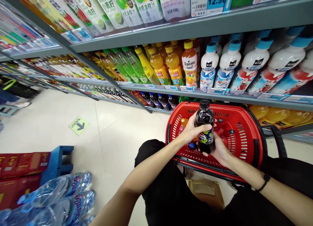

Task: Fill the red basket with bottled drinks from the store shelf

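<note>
A dark cola bottle [205, 116] with a black cap and a blue label with green fruit is held upright between both hands. My left hand [192, 129] wraps its near left side, thumb across the label. From the right, my right hand [220, 149] grips the lower part, its fingers partly hidden behind the bottle. Directly below is a red shopping basket [251, 134] with black handles. Inside it lie several bottles, among them one with a blue cap [192, 145] and an orange one [184, 122], partly covered by my hands.
Shelves hold Tropicana juice [189, 64], white blue-capped bottles [209, 67] and cartons [127, 7]. More dark bottles [163, 101] stand on the bottom shelf. Large water bottles [70, 196] and red boxes [24, 165] sit left, near a blue pallet [57, 162]. A floor arrow sticker [79, 125] lies ahead.
</note>
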A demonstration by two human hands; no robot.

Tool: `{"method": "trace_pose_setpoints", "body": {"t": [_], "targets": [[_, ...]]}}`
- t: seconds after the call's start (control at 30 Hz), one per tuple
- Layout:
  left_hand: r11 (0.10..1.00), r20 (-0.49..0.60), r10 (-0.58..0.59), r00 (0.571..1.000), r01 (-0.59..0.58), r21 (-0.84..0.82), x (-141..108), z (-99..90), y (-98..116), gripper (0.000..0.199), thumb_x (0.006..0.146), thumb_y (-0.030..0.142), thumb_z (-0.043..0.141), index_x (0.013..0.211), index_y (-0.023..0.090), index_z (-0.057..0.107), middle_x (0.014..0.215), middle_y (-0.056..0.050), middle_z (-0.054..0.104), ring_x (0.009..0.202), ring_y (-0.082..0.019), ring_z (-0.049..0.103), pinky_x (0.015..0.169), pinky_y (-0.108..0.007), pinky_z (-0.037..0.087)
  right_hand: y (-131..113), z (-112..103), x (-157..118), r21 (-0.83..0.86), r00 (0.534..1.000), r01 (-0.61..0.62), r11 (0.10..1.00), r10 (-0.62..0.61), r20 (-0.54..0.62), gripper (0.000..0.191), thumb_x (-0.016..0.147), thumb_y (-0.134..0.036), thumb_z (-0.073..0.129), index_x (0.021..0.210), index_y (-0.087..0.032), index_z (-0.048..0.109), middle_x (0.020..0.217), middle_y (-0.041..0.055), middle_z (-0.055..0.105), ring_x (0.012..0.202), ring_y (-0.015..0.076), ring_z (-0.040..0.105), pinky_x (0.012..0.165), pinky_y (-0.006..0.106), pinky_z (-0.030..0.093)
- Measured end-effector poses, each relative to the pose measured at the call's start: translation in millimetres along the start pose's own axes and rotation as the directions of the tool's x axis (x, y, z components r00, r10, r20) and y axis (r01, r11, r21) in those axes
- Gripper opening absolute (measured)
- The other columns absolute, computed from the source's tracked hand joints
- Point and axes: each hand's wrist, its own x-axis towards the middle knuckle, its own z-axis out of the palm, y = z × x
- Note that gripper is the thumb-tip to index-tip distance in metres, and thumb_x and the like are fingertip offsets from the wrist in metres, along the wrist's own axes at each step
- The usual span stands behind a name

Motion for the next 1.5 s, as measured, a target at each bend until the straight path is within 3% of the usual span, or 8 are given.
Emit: {"method": "trace_pose_setpoints", "body": {"t": [0.77, 1.23, 1.5], "targets": [[1.0, 0.002, -0.008, 1.0, 0.008, 0.002, 0.1, 0.4, -1.3, 0.066, 0.066, 0.036, 0.095, 0.116, 0.015, 0.058, 0.109, -0.014, 0.075, 0.094, -0.027, 0.074, 0.088, -0.039, 0.057, -3.2, 2.6, -2.4, 0.015, 0.999, -0.034, 0.999, 0.034, 0.01, 0.046, 0.108, -0.052, 0.037, 0.131, -0.021, 0.062, 0.095, 0.0102, 0.075, 0.068, 0.0236, 0.066, 0.041, 0.028, 0.041], [1.0, 0.018, -0.007, 1.0, 0.007, -0.003, -0.9, 0.8, -0.3, 0.063, 0.067, 0.034, 0.094, 0.115, 0.015, 0.059, 0.108, -0.013, 0.075, 0.093, -0.025, 0.074, 0.088, -0.038, 0.056, 1.5, -2.4, 1.1, -0.006, 0.999, -0.039, 0.999, 0.039, 0.019, 0.051, 0.108, -0.055, 0.034, 0.123, -0.017, 0.066, 0.093, 0.0123, 0.075, 0.07, 0.024, 0.067, 0.043, 0.028, 0.041], [0.999, -0.018, -0.017, 1.0, 0.018, 0.031, -0.6, 2.3, 2.3, 0.065, 0.064, 0.038, 0.095, 0.113, 0.014, 0.06, 0.107, -0.013, 0.076, 0.094, -0.027, 0.075, 0.091, -0.041, 0.055, 2.6, -3.0, 0.9, 0.0, 0.999, -0.003, 1.0, 0.003, 0.039, 0.049, 0.103, -0.063, 0.046, 0.113, -0.02, 0.066, 0.092, 0.0101, 0.075, 0.073, 0.0241, 0.068, 0.043, 0.027, 0.04]]}}
